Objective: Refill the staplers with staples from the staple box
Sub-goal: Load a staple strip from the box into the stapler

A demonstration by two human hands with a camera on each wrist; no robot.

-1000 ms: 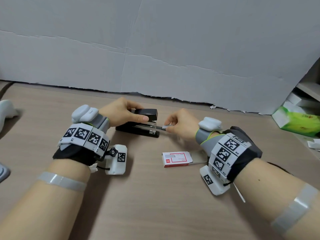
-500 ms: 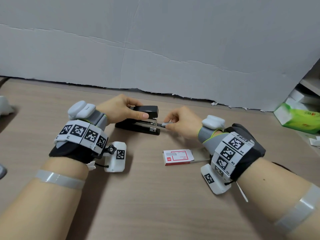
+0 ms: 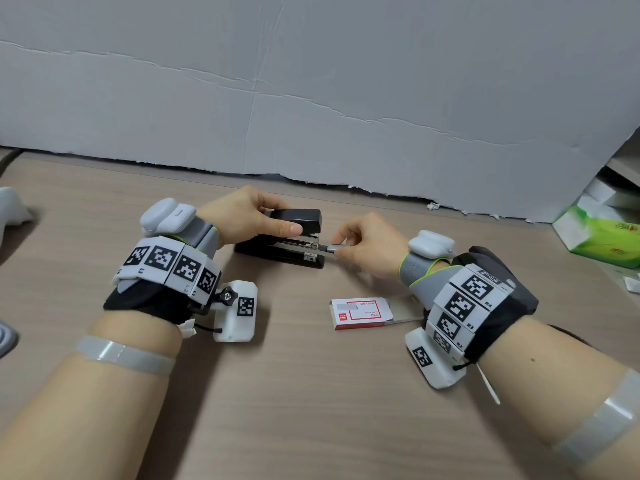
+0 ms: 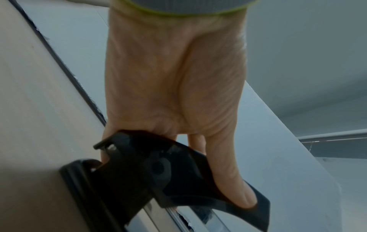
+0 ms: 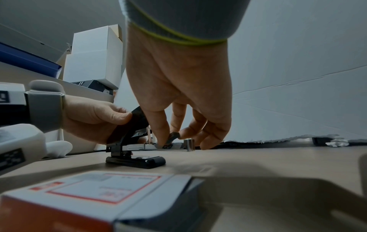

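A black stapler (image 3: 277,252) lies on the wooden table near the grey board. My left hand (image 3: 282,218) grips its raised top cover (image 4: 158,172), thumb on the near side, so the metal magazine (image 5: 135,147) lies bare. At the stapler's front end my right hand (image 3: 341,245) pinches a short grey staple strip (image 3: 329,249) between thumb and forefinger, and the strip (image 5: 173,136) is tilted just above the rail. The red and white staple box (image 3: 360,313) lies flat on the table below my right hand, its end flap open to the right.
A grey board (image 3: 311,98) stands along the back of the table. A green packet (image 3: 602,237) and white boxes sit at the far right. A white object (image 3: 10,209) lies at the left edge. White cartons (image 5: 95,59) are stacked behind my left hand.
Both hands keep nearly the same hold. My right hand stays at the stapler's front with the strip. The head view has shifted slightly.
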